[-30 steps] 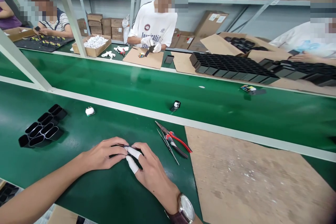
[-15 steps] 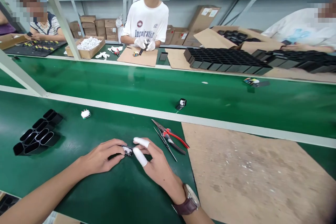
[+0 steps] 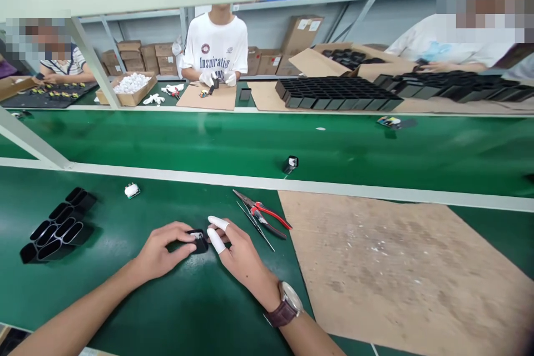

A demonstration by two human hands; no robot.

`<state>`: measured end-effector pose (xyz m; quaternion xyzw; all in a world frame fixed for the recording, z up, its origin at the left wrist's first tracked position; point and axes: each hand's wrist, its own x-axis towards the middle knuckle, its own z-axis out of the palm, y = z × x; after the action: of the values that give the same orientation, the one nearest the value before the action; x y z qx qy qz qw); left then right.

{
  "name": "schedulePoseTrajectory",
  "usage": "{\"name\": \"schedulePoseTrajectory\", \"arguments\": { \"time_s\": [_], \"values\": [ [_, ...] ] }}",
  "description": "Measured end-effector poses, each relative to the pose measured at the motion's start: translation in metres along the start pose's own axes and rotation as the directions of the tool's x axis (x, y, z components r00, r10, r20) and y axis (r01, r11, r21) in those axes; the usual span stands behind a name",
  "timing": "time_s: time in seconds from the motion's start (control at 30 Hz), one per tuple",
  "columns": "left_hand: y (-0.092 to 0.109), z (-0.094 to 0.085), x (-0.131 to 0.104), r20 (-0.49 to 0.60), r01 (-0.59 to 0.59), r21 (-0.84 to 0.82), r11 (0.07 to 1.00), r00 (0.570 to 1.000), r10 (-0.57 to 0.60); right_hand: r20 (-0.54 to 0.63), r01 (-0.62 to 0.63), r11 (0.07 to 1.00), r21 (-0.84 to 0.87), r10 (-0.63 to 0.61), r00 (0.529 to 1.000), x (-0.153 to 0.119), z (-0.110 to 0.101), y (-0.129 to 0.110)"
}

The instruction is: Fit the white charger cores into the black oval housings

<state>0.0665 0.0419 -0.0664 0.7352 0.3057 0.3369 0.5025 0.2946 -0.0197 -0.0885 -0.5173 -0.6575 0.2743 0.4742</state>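
Note:
My left hand [image 3: 169,249] grips a small black casing [image 3: 200,243] between thumb and fingers, just above the green table. White and metallic parts show at the casing's open end. My right hand [image 3: 233,253] is close to the casing's right side, with white covers on thumb and index finger. Its fingers are bent and a little apart, and nothing shows held between the tips; whether they touch the casing is unclear. Beyond the right hand lie red-and-black pliers [image 3: 262,214] and tweezers [image 3: 255,225].
Several empty black casings [image 3: 58,228] stand at left, near a white component [image 3: 132,190]. Cardboard [image 3: 375,267] covers the right side. A filled casing [image 3: 291,164] sits on the green strip beyond the pale rail [image 3: 187,177]. Co-workers sit opposite, by a block of black casings [image 3: 337,93].
The casing in my left hand has turned, showing more of its black side. My right hand has shifted slightly and stays beside it. The whole view has moved a little.

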Motion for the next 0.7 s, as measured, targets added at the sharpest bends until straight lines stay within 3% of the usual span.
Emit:
{"name": "schedulePoseTrajectory", "arguments": {
  "time_s": [0.07, 0.17, 0.23, 0.33, 0.43, 0.5, 0.53, 0.6, 0.67, 0.7],
  "values": [
    [0.001, -0.002, 0.006, -0.056, 0.241, -0.338, 0.910, 0.960, -0.275, 0.000, 0.032, 0.999, -0.033, -0.032, 0.999, 0.000, 0.001, 0.002],
    [0.004, -0.007, 0.013, -0.040, 0.369, -0.655, 0.659, 0.854, -0.518, 0.017, 0.101, 0.989, -0.106, -0.100, 0.995, -0.001, 0.002, 0.004],
    [0.007, -0.008, 0.016, -0.063, 0.367, -0.706, 0.606, 0.819, -0.570, 0.035, 0.153, 0.968, -0.199, -0.149, 0.988, -0.002, 0.003, 0.004],
    [0.010, -0.010, 0.020, -0.096, 0.358, -0.647, 0.673, 0.837, -0.538, 0.096, 0.233, 0.886, -0.401, -0.212, 0.973, -0.002, 0.002, 0.000],
    [0.013, -0.027, 0.034, -0.224, 0.309, -0.372, 0.875, 0.885, -0.408, 0.292, 0.396, 0.725, -0.564, -0.273, 0.917, -0.002, 0.002, -0.009],
    [0.013, -0.051, 0.054, -0.356, 0.268, 0.013, 0.963, 0.901, -0.246, 0.423, 0.510, 0.611, -0.605, -0.296, 0.856, -0.001, 0.003, -0.015],
    [0.013, -0.066, 0.067, -0.411, 0.246, 0.243, 0.938, 0.902, -0.130, 0.447, 0.536, 0.573, -0.619, -0.304, 0.841, -0.001, 0.004, -0.018],
    [0.010, -0.098, 0.096, -0.429, 0.260, 0.616, 0.744, 0.903, 0.039, 0.475, 0.550, 0.549, -0.629, -0.289, 0.831, 0.000, 0.004, -0.021],
    [0.007, -0.125, 0.124, -0.449, 0.353, 0.796, 0.492, 0.889, 0.087, 0.478, 0.536, 0.553, -0.638, -0.262, 0.838, 0.000, 0.004, -0.021],
    [0.005, -0.135, 0.136, -0.468, 0.381, 0.804, 0.457, 0.879, 0.090, 0.475, 0.528, 0.556, -0.642, -0.252, 0.843, 0.001, 0.003, -0.020]
  ]
}}
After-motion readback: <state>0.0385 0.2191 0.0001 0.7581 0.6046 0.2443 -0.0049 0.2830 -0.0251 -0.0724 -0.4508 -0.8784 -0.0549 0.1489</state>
